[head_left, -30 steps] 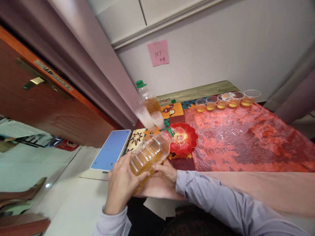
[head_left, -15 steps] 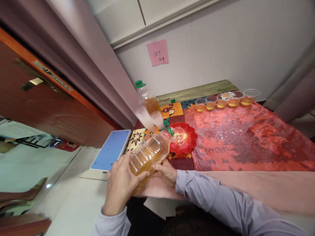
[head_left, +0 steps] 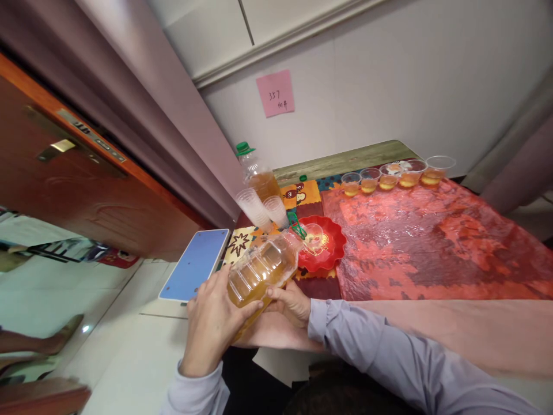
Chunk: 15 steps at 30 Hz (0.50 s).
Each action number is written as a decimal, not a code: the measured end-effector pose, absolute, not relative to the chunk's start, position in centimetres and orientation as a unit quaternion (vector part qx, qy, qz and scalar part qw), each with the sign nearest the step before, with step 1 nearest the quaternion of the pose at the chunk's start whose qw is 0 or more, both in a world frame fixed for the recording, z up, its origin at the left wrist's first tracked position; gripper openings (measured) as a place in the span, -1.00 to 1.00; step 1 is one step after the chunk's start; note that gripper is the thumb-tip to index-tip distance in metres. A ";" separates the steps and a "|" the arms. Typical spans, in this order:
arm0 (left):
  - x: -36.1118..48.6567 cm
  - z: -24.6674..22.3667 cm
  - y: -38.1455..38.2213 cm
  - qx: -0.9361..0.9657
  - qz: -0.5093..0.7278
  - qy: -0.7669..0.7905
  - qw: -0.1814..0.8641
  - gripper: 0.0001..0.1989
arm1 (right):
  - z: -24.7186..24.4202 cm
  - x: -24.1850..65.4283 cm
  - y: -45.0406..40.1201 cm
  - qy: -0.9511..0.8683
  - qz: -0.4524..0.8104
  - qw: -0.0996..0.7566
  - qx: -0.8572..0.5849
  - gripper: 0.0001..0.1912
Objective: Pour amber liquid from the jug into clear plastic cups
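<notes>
A clear plastic bottle [head_left: 263, 268] of yellow liquid is tilted, its neck pointing right. My left hand [head_left: 213, 320] is wrapped round its base end, and my right hand [head_left: 290, 302] grips its lower side with the thumb on top. A green handle [head_left: 295, 226] shows by the bottle's neck. The mouth hangs over a clear plastic cup [head_left: 313, 237], which stands in a red scalloped tray [head_left: 337, 253]. Whether liquid is flowing into this cup, I cannot make out.
Behind stand two stacks of clear cups [head_left: 254, 208] and a larger green-capped jug [head_left: 261, 178]. Several cups with yellow liquid [head_left: 389, 177] line the table's far right side. A green cap [head_left: 303, 178] lies at the back. A blue-topped stool [head_left: 196, 265] is at left, near a wooden door [head_left: 95, 173].
Both hands and the tilted bottle keep nearly the same pose over the red tray. Only a slight shift of the camera shows.
</notes>
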<state>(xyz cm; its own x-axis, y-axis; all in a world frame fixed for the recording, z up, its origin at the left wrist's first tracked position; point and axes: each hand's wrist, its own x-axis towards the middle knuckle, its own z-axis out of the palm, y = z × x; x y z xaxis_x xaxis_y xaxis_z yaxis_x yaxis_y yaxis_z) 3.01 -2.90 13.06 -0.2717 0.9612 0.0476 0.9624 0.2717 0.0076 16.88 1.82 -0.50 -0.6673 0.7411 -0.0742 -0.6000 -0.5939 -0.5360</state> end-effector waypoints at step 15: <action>3.0 13.1 -2.4 -0.609 -0.024 -0.792 0.017 -0.06 | -0.2 17.0 2.0 -0.241 0.874 0.396 -0.145 -0.19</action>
